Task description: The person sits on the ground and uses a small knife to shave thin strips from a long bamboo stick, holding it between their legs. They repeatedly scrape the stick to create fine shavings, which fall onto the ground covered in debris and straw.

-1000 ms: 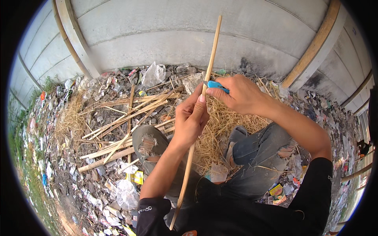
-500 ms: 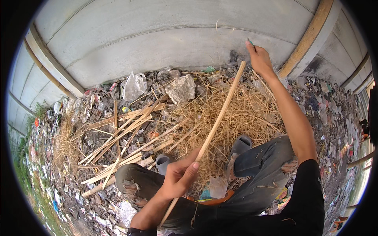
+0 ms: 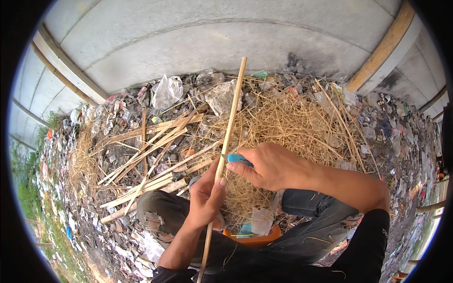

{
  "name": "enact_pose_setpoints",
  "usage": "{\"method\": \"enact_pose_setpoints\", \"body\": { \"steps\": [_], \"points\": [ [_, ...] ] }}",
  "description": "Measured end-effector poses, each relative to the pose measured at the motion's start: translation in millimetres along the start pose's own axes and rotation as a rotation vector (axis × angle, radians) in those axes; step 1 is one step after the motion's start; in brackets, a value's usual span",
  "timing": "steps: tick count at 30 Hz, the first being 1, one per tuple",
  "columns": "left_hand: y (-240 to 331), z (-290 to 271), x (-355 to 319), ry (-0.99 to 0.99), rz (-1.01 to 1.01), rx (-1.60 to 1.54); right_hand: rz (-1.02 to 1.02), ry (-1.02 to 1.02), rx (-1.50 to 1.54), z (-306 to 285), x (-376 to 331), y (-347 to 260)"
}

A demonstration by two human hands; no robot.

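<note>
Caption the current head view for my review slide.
Left hand grips a pale wooden strip while the right hand holds a blue-handled knife to its edge, dry straw spread beyond.

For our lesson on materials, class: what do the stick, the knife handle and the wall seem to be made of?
Stick: wood or bamboo, apparently unvarnished, judging by its pale, dull tan surface.
Knife handle: probably smooth plastic, from its even, bright blue colour, though partly covered.
Wall: likely bare concrete, matt and grey, with long seams.
</note>
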State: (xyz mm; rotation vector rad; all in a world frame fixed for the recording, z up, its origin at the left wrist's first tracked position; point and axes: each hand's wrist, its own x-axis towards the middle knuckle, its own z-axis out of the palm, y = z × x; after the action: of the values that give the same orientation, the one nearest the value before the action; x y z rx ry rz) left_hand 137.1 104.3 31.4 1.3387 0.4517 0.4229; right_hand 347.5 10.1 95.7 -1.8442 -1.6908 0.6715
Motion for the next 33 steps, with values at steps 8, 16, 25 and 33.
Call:
{"method": "enact_pose_setpoints", "body": {
  "steps": [8, 16, 25, 33],
  "points": [
    [-1.9, -2.0, 0.1, 0.052, -0.052, 0.002, 0.05, -0.013, -0.176, -2.1, 23.7, 19.2],
    [-0.4, 2.4, -10.6, -0.096, -0.094, 0.083, 0.409, 0.344, -0.262, -54.9, 32.5, 94.2],
    [40.0, -20.9, -31.8, -0.171, 0.085, 0.076, 0.379, 0.931, 0.113, -174.4, -21.5, 91.7],
    [68.2, 6.3, 31.1, -0.044, 0.054, 0.062, -0.028, 0.292, -0.05, -53.9, -8.2, -14.1]
  ]
}}
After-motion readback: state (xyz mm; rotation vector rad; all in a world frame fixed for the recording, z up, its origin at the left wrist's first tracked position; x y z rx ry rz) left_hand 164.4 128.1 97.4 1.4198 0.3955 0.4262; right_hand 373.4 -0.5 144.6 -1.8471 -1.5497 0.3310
